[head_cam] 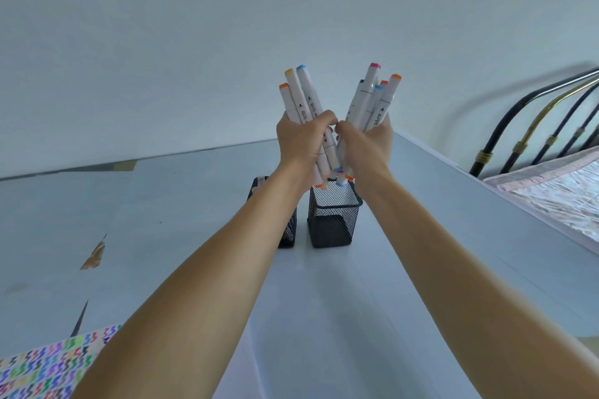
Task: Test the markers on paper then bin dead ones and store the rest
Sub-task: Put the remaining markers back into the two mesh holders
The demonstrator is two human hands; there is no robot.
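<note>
**deskcam_guy:** Above the right mesh cup [334,217], both hands are full. The left hand [299,139] is wrapped round a bunch of white markers [299,97] with orange, yellow and blue caps, leaning up and to the left. The right hand [366,142] grips a second bunch [372,97] with pink, blue and orange caps, fanned up and to the right. The two hands are touching at the fingertips, and the bottom ends of the markers hang right at the cup's rim.

**inkfiend:** So are any actually in the cup yet?

**deskcam_guy:** Can't tell tbh, the lower tips are at the opening but the mesh and wrists hide the rest. There's a second mesh cup [290,230] just beside it on the left, mostly behind the left forearm, something pale poking out at the top. Both stand on a pale blue table [162,220]. The test paper [48,366], covered in coloured squiggles, is down at the near left corner. Off to the right there's a metal bed frame [531,126] and a patterned bedcover [557,194].
</note>
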